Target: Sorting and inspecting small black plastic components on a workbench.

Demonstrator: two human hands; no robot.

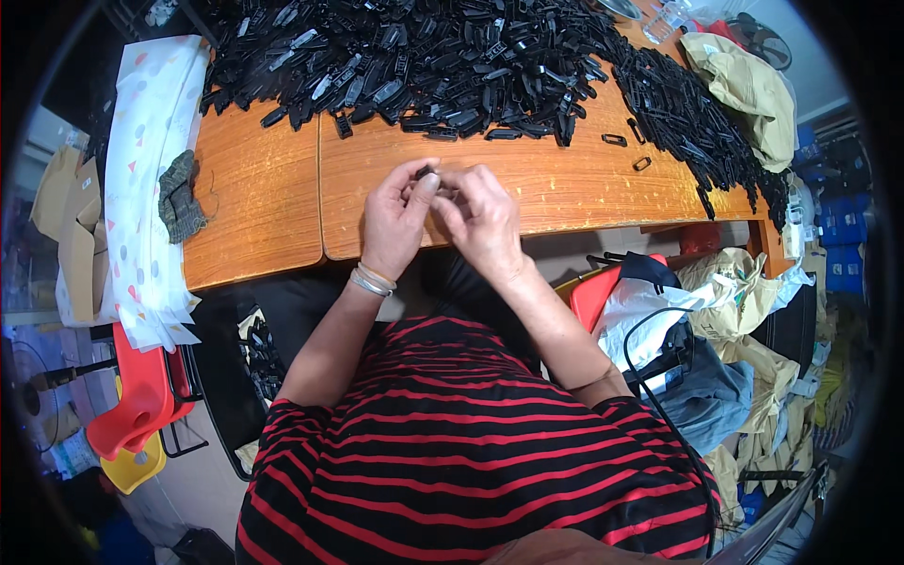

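Note:
My left hand point(398, 219) pinches a small black plastic part point(426, 173) between thumb and fingers, above the front edge of the wooden table point(254, 179). Close beside it, my right hand point(484, 218) has its thumb and fingertips drawn together near the part; whether anything sits in them is hidden. A big heap of black plastic parts point(452, 71) spreads across the far side of the table. To the right lies a second heap of slim black pieces point(683, 118). Loose black frame-like pieces point(642, 164) lie on the wood next to it.
A dark knitted glove-like cloth point(179, 198) and a patterned white sheet point(141, 169) cover the table's left end. A tan bag point(744, 94) and a clear bottle point(665, 23) stand at the far right. Red chairs point(137, 405) and bags point(720, 292) flank me below table height.

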